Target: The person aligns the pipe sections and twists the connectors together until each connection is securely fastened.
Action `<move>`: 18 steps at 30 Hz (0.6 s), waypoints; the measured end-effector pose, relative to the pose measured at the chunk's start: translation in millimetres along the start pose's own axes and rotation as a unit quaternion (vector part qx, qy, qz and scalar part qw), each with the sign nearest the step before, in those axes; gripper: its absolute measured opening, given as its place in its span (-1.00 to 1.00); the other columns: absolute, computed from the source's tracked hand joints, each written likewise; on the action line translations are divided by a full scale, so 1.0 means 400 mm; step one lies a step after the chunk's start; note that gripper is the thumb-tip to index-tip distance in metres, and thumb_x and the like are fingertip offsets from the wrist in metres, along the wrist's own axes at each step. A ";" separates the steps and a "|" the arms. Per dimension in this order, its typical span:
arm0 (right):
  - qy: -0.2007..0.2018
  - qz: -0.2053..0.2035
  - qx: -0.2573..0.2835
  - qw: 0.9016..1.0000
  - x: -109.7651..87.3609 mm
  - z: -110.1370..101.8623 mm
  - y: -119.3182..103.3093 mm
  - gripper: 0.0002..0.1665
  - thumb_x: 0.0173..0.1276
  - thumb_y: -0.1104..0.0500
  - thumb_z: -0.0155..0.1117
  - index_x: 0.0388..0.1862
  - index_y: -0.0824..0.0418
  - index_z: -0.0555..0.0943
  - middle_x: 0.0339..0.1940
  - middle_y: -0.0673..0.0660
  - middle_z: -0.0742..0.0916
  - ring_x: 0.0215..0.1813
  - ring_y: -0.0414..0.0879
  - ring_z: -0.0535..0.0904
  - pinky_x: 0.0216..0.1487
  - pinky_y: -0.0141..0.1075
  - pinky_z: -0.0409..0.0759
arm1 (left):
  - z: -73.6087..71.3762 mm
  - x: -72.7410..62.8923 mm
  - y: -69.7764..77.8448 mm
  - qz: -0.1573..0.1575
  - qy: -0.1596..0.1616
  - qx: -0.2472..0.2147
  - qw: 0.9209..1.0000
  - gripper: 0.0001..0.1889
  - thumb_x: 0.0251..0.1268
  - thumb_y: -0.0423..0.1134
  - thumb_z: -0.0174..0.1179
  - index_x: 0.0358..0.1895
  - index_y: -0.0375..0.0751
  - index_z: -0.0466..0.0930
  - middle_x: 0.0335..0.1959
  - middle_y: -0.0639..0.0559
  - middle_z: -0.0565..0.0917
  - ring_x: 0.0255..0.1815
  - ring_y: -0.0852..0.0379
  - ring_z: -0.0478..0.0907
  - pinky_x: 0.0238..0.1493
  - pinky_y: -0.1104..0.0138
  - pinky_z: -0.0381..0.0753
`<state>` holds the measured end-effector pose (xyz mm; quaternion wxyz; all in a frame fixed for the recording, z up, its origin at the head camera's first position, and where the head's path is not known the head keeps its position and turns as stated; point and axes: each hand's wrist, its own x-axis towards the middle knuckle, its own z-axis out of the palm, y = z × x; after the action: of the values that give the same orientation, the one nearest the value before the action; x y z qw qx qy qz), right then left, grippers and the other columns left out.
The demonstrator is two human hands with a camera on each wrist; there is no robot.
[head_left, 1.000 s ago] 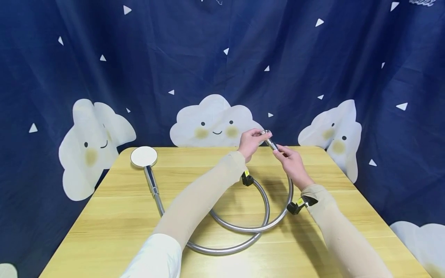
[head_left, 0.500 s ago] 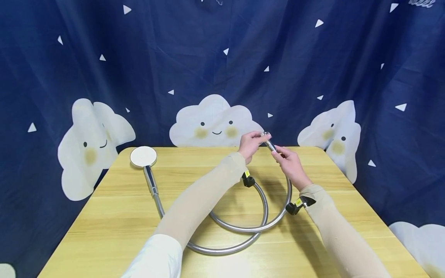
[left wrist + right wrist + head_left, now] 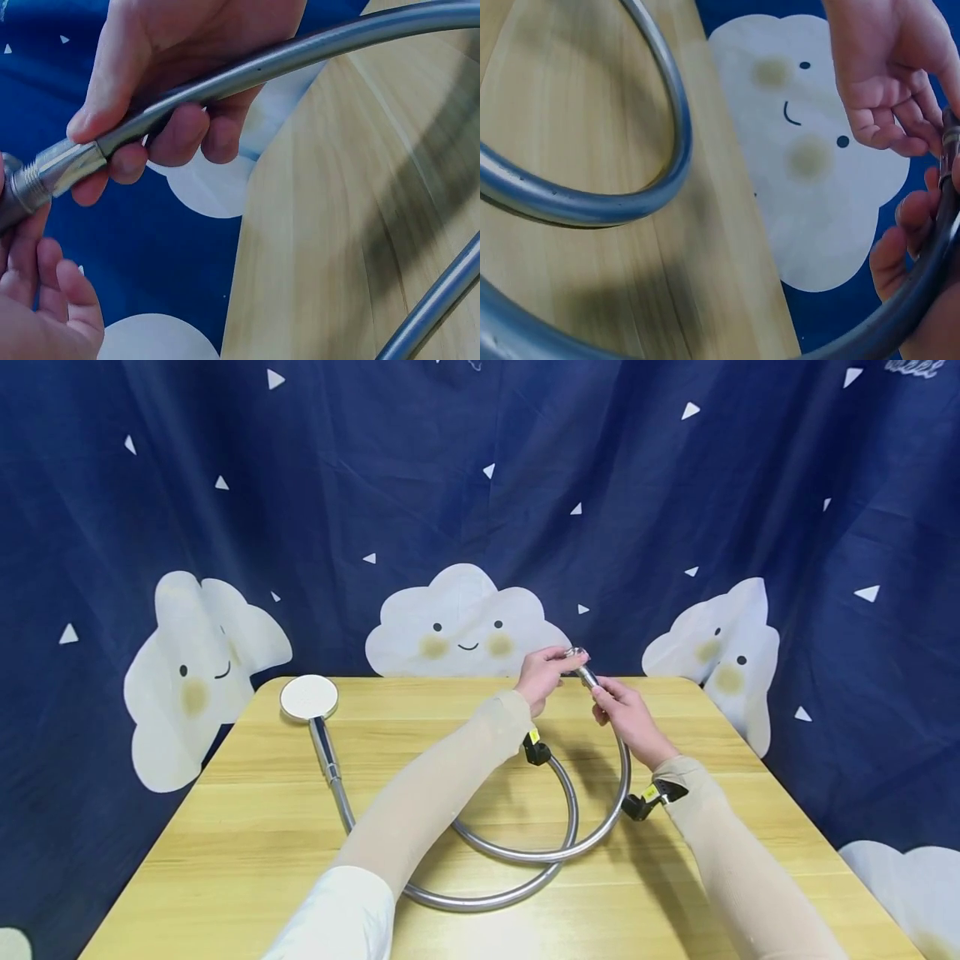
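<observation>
Behind the wooden table (image 3: 225, 860) hung a dark blue curtain (image 3: 420, 468) printed with smiling white clouds (image 3: 465, 602), and I held both hands up by the table's far edge, probably so the tabletop did not get in their way. My left hand (image 3: 540, 678) pinched the metal end piece (image 3: 576, 652) between thumb and fingers, the remaining fingers loosely bent, a light hold that seemed suited to steadying or turning something small. My right hand (image 3: 630, 718) was curled round the grey hose (image 3: 625, 768) at its nut (image 3: 71, 166), thumb on one side and fingers on the other, likely to stop that part from twisting or sagging. Some thread (image 3: 31, 184) showed between nut and end piece, so I judged that the two were not fully together. From my grip the hose dropped to the tabletop and lay there in wide, crossing loops; that slack, I reckoned, spared the lifted end any pull. One stretch passed beneath my left forearm and led to the shower head (image 3: 309, 699), which rested near the far left corner, white face up, well apart from my hands and seemingly out of their way. Small black cameras (image 3: 536, 749) sat at the cuffs of my beige sleeves (image 3: 442, 785), placed, I supposed, to watch my fingers.
</observation>
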<state>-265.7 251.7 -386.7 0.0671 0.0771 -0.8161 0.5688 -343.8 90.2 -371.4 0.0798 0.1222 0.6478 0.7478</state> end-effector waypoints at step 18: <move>0.024 0.038 0.064 0.997 0.003 0.003 0.010 -0.66 0.46 0.17 0.29 0.05 0.22 0.37 -0.47 -0.10 0.51 -0.60 -0.28 0.31 -0.57 -0.44 0.29 | -0.024 0.001 -0.003 -0.012 -0.051 0.030 0.998 -0.54 0.23 -0.09 0.43 0.18 -0.13 0.67 -0.02 0.16 0.75 -0.10 0.29 0.55 -0.18 0.33 0.50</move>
<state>-267.6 252.0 -390.6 0.0601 0.0359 -0.7786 0.6236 -347.0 81.2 -374.0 0.1181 0.1552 0.6660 0.7200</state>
